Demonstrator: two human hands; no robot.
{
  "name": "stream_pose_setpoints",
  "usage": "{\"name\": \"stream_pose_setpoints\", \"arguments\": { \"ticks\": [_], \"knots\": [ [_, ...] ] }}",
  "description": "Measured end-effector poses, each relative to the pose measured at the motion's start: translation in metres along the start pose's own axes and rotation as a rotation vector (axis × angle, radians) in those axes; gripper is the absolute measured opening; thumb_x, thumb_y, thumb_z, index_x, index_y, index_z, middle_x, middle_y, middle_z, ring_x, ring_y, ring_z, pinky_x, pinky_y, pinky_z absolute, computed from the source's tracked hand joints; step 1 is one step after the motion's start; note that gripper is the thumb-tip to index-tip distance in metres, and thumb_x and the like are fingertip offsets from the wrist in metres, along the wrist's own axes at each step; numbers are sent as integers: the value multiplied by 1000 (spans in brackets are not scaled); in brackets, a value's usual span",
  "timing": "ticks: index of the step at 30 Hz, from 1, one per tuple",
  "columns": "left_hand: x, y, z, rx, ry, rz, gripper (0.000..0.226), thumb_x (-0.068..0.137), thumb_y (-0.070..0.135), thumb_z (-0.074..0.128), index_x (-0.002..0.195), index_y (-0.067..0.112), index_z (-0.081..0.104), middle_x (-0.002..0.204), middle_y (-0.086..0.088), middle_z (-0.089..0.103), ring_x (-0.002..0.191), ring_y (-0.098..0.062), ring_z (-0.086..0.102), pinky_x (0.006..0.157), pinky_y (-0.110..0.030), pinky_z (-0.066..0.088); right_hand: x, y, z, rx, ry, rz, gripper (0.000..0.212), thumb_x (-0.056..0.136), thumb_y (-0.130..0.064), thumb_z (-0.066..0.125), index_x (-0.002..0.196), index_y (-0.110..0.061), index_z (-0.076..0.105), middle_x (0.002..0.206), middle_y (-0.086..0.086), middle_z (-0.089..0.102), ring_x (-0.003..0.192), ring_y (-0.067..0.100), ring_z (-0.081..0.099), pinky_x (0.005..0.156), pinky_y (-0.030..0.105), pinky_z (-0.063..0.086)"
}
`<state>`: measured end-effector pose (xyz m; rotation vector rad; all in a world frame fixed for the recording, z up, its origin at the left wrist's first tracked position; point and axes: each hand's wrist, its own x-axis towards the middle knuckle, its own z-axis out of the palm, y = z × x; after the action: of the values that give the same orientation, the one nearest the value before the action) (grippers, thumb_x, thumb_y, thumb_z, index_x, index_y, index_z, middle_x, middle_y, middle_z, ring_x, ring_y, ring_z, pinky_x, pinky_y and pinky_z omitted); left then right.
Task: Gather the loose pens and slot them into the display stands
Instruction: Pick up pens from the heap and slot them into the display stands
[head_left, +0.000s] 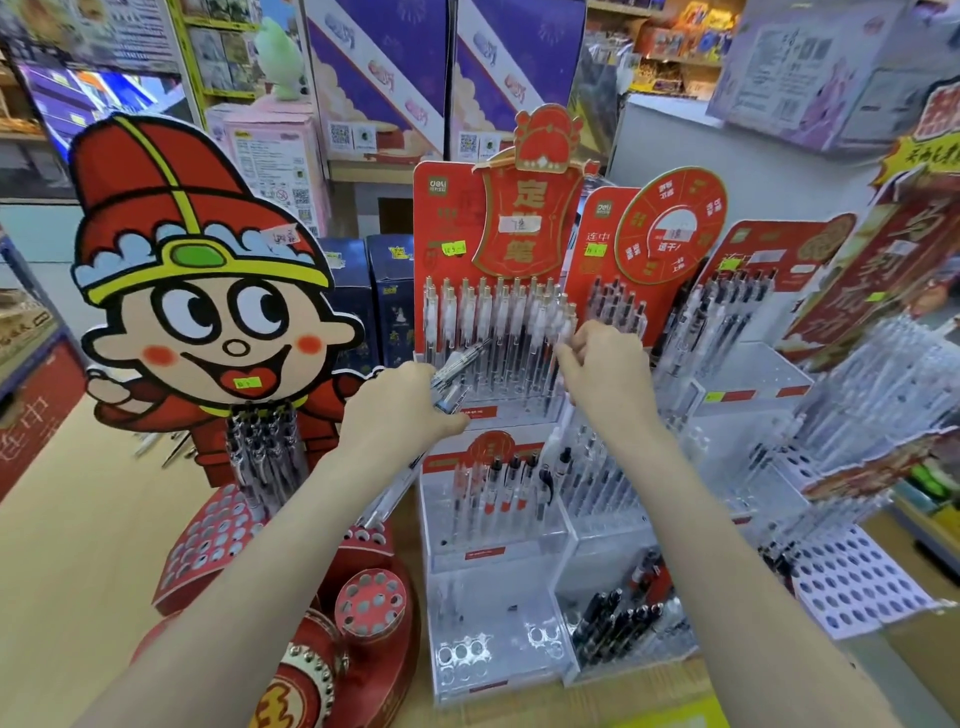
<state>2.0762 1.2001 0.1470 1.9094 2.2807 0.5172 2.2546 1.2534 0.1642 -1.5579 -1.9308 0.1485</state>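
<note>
Shop shelving with purple boxes (374, 78) and pink cartons fills the background of the head view; in front of it a wooden bench (78, 545) carries several pen display stands.

Left side: a cartoon figure cutout (197, 270) in a red hat stands upright, with a cluster of black-and-clear pens (265, 447) slotted below it in a red perforated stand (218, 535).

Centre: a clear tiered stand (493, 525) with a red backboard (447, 218) holds a full row of clear pens (498, 322) upright on its top tier. The middle tier holds a few pens; the lowest tier shows open holes. Just beside it on the right, a second clear stand (623, 545) holds more pens, including black ones (618, 618) in its lowest tier. Further red-backed stands sit at the right edge, along with a white perforated panel (857, 577).

Left hand (410, 410): the fingers are curled round a small bundle of loose pens (457, 371), which angle up and to the right in front of the top tier of the centre stand.

Right hand (608, 374): raised at the right end of the top row. The fingers (569, 345) are narrow, pinched at the upper part of a clear pen there; motion blur hides the exact contact.
</note>
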Motion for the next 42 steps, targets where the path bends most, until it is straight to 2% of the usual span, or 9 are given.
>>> {"name": "stream_pose_setpoints", "arguments": {
  "ticks": [7,13,16,19,24,29,34,39,42],
  "knots": [
    [-2,-1,2,-32,30,20,41,80,46,67,77,12,45,58,1,39,49,-11,38,41,-23,25,-7,-11,6,-177,44,40,26,100,-24,41,80,-10,46,69,8,48,69,24,44,56,30,33],
    [-11,-13,0,-491,-64,70,70,72,52,71,124,9,53,55,0,52,43,-10,46,46,-23,39,-17,-6,-14,112,95,69,32,90,-42,58,87,-11,68,73,-2,67,68,14,62,66,29,51],
    [-18,-5,-6,-605,-96,162,47,72,44,75,107,17,59,52,14,53,45,-2,49,50,-17,38,-27,-27,-29,606,-116,33,19,83,-40,65,86,-22,70,73,-8,67,57,-3,55,59,20,46],
    [-24,6,-12,-545,-80,249,24,75,36,76,80,25,55,42,18,50,40,3,45,41,-11,29,-26,-42,-31,739,-245,9,19,81,-30,71,84,-12,70,66,-9,63,51,-4,51,50,10,38],
    [-21,18,-21,-460,-84,279,33,74,45,74,80,18,56,61,-3,53,47,-9,42,49,-23,33,-22,-40,-35,884,-190,49,13,86,-18,67,81,-6,68,56,-4,60,49,15,45,47,23,40],
    [-20,12,-24,-463,-137,228,39,77,43,71,80,10,52,60,-10,39,49,-19,36,50,-31,31,-15,-34,-55,928,31,26,13,93,-19,58,84,-10,59,54,-6,52,45,10,47,42,21,42],
    [-28,9,-19,-401,-128,278,44,81,44,66,75,5,48,55,-5,32,41,-10,25,42,-20,22,-22,-40,-50,1062,-173,-51,10,90,-8,59,100,-6,59,84,8,63,67,15,63,57,21,52],
    [-32,7,-25,-376,-124,267,29,83,43,64,81,19,48,61,-3,46,48,-11,39,48,-22,30,-24,-41,-48,1150,-197,-66,10,87,2,58,92,-7,58,78,3,63,67,10,63,65,20,52],
    [-34,3,-26,-361,-88,223,30,85,42,63,104,19,58,76,-9,60,61,-19,54,54,-26,40,-22,-33,-55,1204,-161,-41,10,91,0,54,90,-10,53,75,1,61,63,14,60,62,22,51]
  ]
}}
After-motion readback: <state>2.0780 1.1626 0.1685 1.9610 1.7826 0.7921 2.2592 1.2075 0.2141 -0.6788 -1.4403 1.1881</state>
